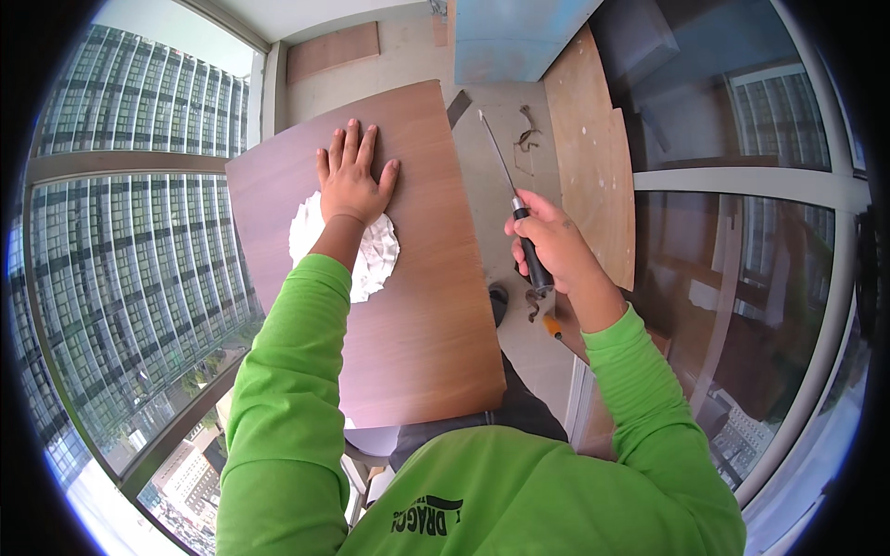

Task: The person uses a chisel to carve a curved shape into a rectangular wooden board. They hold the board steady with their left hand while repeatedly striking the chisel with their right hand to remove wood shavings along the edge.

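A large brown wood-grain board [422, 306] lies in front of me, over my lap. My left hand [354, 176] rests flat on its far left part, fingers spread. A crumpled white sheet [375, 259], paper or cloth, lies on the board, partly hidden beneath my left wrist. Off the board's right edge, my right hand [549, 243] is wrapped round the black handle of a screwdriver [503, 162]. Its long thin metal shaft points up and to the left, apart from the board.
Dark scraps [527, 130] lie on the floor to the right, and an orange-handled tool [553, 326] sits below my right hand. A plywood sheet [593, 157] stands along the right glass. A light blue panel [519, 42] is at the back. Tall windows [139, 241] line the left.
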The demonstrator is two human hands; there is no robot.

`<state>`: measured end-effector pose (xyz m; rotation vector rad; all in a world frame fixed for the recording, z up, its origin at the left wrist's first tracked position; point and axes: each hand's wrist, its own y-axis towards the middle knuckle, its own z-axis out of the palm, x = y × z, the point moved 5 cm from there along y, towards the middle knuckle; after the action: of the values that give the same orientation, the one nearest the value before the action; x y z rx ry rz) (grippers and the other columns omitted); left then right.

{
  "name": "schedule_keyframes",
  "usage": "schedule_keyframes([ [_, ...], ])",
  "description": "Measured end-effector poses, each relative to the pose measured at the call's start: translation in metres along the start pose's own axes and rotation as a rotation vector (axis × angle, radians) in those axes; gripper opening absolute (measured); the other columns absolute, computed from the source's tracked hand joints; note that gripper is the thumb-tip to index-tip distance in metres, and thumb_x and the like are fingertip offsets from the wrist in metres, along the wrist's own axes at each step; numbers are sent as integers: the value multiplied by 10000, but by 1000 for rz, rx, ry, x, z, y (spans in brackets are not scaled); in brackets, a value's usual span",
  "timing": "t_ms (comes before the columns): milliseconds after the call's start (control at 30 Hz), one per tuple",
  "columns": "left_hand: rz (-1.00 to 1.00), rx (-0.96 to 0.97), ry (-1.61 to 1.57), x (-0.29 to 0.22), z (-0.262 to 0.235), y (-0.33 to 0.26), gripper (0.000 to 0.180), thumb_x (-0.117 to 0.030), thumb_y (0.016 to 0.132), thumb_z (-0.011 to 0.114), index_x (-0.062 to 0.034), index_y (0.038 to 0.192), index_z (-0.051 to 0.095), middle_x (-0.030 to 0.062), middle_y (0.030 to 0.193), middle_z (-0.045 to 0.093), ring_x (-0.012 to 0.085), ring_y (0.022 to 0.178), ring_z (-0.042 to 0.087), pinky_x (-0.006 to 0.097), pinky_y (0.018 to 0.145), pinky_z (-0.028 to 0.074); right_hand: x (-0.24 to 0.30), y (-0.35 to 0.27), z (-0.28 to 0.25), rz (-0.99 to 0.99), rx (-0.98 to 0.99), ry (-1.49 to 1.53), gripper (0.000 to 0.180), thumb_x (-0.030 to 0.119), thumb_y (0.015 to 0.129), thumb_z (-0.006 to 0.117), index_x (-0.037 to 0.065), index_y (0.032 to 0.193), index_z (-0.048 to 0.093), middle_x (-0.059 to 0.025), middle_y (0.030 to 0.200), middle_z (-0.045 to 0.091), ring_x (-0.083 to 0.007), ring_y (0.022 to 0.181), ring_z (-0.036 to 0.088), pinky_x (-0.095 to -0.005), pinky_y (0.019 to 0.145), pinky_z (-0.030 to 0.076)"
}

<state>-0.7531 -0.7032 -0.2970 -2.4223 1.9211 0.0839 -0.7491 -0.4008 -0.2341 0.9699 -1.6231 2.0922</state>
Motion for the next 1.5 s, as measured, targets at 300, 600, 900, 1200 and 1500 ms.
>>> schedule_keyframes([
  [300, -16, 4, -67, 0, -8, 1, 682, -551, 1002, 490, -243, 1603, 390, 44, 1707, 282, 276, 1584, 203, 520, 1295, 93, 87, 66, 59, 36, 41, -180, 546, 266, 1041, 574, 43, 1516, 423, -27, 858, 579, -129, 599, 551, -302, 484, 468],
  [600, -5, -38, -105, 3, -7, 0, 679, -547, 998, 507, -237, 1593, 410, 50, 1702, 295, 283, 1578, 224, 523, 1291, 102, 99, 70, 78, 0, -45, -172, 595, 259, 1037, 577, 50, 1558, 380, -36, 823, 608, -131, 569, 552, -290, 457, 458],
  [900, 1, 1, -128, 6, -2, 0, 683, -555, 1021, 441, -233, 1618, 363, 62, 1718, 246, 287, 1593, 172, 547, 1295, 61, 107, 69, 92, 39, -100, -371, 568, 259, 1035, 558, 55, 1543, 409, -29, 804, 586, -144, 553, 549, -328, 462, 465],
  [1200, 4, -13, -125, 3, -4, 3, 693, -567, 1016, 454, -237, 1618, 364, 57, 1712, 268, 290, 1587, 194, 544, 1290, 81, 90, 100, 87, 74, -162, -400, 490, 256, 1025, 565, 82, 1474, 474, -26, 799, 578, -150, 541, 540, -337, 460, 461],
  [1500, 0, -13, -119, 9, -2, -1, 686, -568, 1021, 439, -235, 1617, 365, 56, 1714, 263, 291, 1588, 192, 543, 1291, 80, 109, 81, 93, 96, -147, -381, 423, 248, 1033, 560, 91, 1422, 504, -31, 786, 588, -137, 547, 536, -326, 472, 471],
])
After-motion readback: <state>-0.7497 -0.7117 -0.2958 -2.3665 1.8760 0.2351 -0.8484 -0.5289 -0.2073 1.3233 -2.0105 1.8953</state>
